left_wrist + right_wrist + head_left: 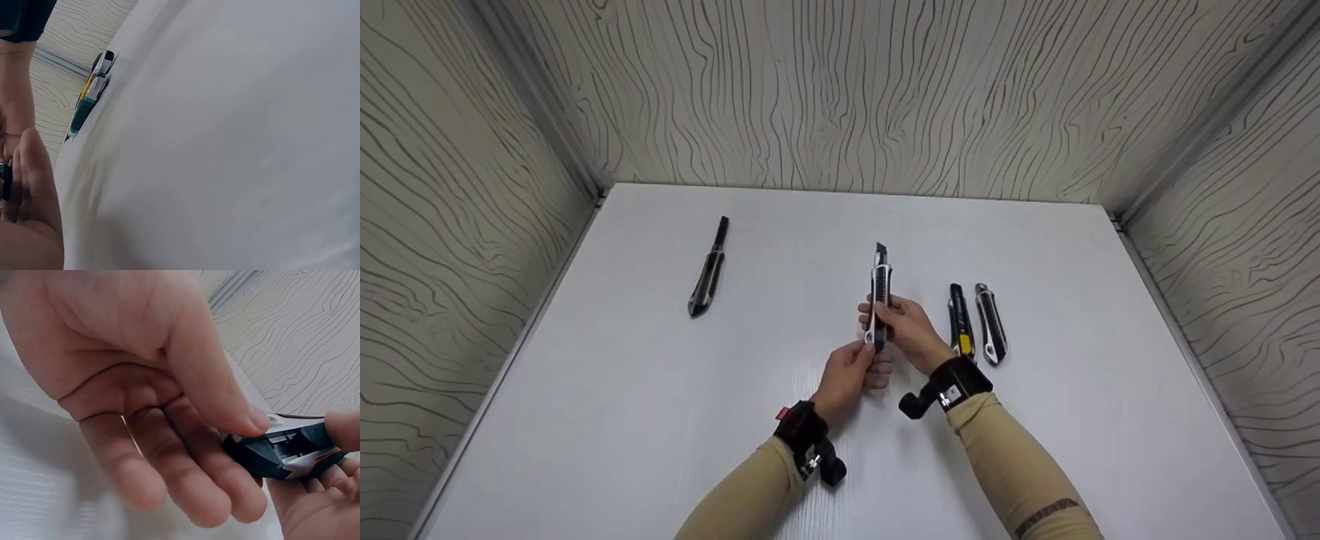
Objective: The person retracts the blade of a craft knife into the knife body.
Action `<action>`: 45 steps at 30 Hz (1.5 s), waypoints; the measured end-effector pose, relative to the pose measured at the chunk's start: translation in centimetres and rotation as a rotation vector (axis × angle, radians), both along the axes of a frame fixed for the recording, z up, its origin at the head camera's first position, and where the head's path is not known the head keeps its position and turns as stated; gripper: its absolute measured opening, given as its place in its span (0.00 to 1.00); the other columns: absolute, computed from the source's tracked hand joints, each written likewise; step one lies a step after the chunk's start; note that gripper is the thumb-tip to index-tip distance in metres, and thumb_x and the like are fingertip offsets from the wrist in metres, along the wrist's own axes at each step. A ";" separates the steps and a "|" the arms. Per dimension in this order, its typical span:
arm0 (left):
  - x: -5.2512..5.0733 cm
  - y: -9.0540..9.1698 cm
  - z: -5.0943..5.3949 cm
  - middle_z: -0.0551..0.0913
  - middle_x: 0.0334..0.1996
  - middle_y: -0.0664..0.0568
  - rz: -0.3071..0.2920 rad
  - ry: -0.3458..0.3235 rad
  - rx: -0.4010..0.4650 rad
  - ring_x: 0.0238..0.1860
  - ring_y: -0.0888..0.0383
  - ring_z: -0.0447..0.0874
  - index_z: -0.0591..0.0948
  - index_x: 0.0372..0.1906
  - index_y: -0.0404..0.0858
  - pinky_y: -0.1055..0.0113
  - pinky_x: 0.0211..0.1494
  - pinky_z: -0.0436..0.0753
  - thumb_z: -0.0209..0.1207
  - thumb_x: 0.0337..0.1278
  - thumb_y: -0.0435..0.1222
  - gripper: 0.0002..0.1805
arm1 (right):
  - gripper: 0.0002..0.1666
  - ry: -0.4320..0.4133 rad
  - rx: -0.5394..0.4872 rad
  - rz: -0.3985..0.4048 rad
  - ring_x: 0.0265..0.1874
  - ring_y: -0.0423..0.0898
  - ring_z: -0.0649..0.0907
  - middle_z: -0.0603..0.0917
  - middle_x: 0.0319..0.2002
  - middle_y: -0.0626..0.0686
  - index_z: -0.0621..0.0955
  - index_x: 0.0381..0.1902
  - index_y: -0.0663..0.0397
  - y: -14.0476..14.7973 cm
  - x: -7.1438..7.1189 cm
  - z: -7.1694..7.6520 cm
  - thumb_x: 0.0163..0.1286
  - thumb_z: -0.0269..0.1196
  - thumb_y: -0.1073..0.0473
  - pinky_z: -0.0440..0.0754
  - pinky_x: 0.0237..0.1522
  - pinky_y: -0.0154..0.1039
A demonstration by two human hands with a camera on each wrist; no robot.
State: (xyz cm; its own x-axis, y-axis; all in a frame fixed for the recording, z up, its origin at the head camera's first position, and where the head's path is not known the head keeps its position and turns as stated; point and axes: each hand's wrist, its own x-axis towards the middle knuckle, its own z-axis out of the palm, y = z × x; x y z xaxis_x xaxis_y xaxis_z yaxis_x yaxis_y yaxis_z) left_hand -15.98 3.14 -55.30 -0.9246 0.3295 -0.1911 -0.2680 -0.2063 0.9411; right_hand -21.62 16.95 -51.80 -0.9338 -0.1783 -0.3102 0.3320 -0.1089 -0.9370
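Note:
Both hands hold a silver and black utility knife (881, 285) tilted up above the table, its metal blade (880, 253) sticking out at the far end. My left hand (844, 376) pinches the knife's rear end between thumb and fingers. Around the handle's lower middle, my right hand (913, 334) grips with the thumb laid on top. The right wrist view shows the knife's dark rear end (259, 458) up close, at the left hand's thumb and fingers. In the left wrist view only a bit of its dark end shows at the left edge.
To the left lies another utility knife (707, 281) with a long black front part. Two more lie just right of the right hand: a dark one with a yellow part (964, 343) and a silver and black one (991, 326). Patterned walls (840, 97) enclose the white table (607, 420).

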 end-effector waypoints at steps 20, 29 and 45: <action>-0.1 0.1 0.6 0.85 0.39 0.43 0.011 -0.050 -0.004 0.33 0.61 0.84 0.76 0.50 0.24 0.66 0.39 0.88 0.45 0.75 0.38 0.19 | 0.25 0.018 -0.003 -0.044 0.43 0.44 0.84 0.84 0.46 0.56 0.69 0.63 0.71 -0.4 0.2 -0.2 0.77 0.52 0.58 0.83 0.50 0.35; -0.1 0.2 0.6 0.86 0.39 0.43 0.024 -0.057 -0.032 0.33 0.61 0.84 0.76 0.50 0.24 0.65 0.40 0.88 0.46 0.75 0.38 0.19 | 0.23 0.019 0.013 -0.057 0.43 0.44 0.85 0.84 0.46 0.57 0.70 0.62 0.70 -0.4 0.2 -0.4 0.77 0.51 0.60 0.83 0.51 0.36; -0.2 0.2 0.4 0.86 0.38 0.43 0.039 -0.042 -0.045 0.33 0.62 0.85 0.77 0.48 0.24 0.64 0.41 0.88 0.46 0.75 0.37 0.18 | 0.23 0.032 0.020 -0.030 0.44 0.43 0.84 0.82 0.52 0.63 0.68 0.64 0.72 -0.5 0.3 -0.2 0.75 0.52 0.65 0.82 0.51 0.35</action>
